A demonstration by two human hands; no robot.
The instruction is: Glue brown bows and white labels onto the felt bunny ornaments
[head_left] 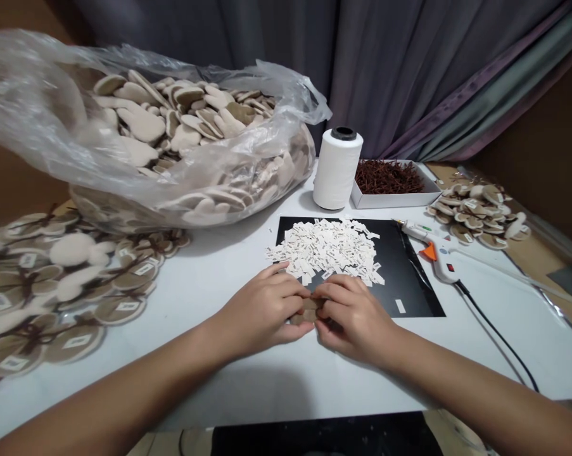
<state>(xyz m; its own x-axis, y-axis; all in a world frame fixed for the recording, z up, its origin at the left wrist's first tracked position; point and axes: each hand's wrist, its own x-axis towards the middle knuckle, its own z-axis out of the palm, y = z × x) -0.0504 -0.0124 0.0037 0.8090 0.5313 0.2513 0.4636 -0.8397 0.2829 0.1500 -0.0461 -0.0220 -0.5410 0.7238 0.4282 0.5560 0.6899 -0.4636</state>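
My left hand (266, 310) and my right hand (352, 316) meet at the middle of the white table (209, 278). Both are curled around a small tan felt piece (308, 309) that shows only between the fingertips. The hands rest at the near edge of a black mat (409, 278). A heap of small white paper labels (330, 248) lies on the mat just beyond the fingers. One stray label (400, 306) sits to the right of my right hand.
A big clear plastic bag of beige felt shapes (181, 145) fills the back left. Labelled felt pieces (52, 291) spread over the left. A white thread spool (337, 168), a tray of brown strings (390, 180), a glue gun (432, 250) with cord and more felt pieces (478, 212) stand right.
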